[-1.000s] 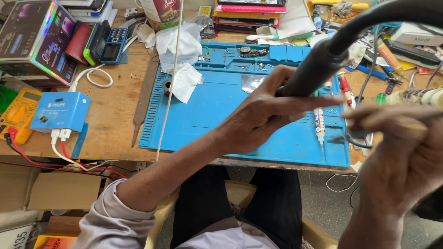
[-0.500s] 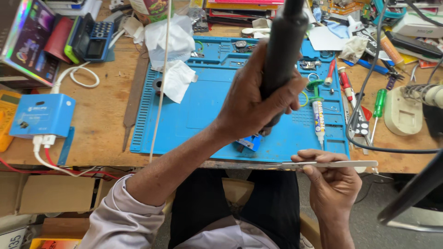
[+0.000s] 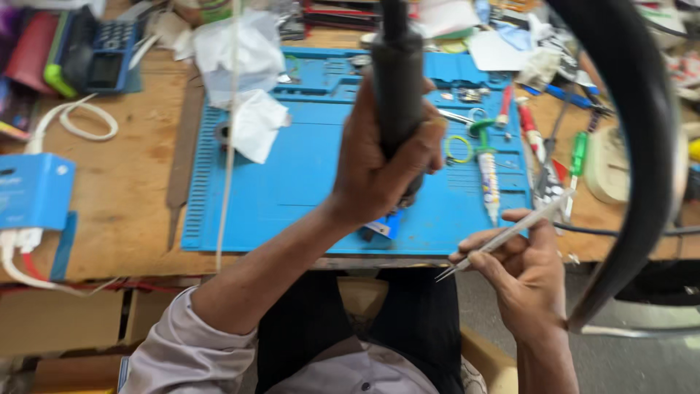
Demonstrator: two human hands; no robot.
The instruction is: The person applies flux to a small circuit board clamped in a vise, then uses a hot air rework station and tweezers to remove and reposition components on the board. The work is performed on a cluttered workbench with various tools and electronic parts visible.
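Note:
My left hand [image 3: 379, 164] grips a thick black cylindrical tool handle [image 3: 397, 73], held upright over the blue work mat [image 3: 292, 182]. A thick black hose [image 3: 634, 146] curves from it down the right side. A small blue part [image 3: 384, 226] lies on the mat just under that hand. My right hand [image 3: 521, 273] holds metal tweezers [image 3: 503, 235] at the mat's front right corner, their tips pointing left toward my lap.
White tissue [image 3: 251, 124] lies on the mat's left. A syringe tube [image 3: 487, 175], green ring [image 3: 459, 148], screwdrivers [image 3: 577, 153] and clutter sit to the right. A blue box [image 3: 33, 191] with cables and a calculator [image 3: 109, 55] rest on the wooden bench [image 3: 131, 190].
The black tool handle has swung from tilted right to upright over the mat. My right hand has dropped to the bench's front edge and now holds tweezers pointing left.

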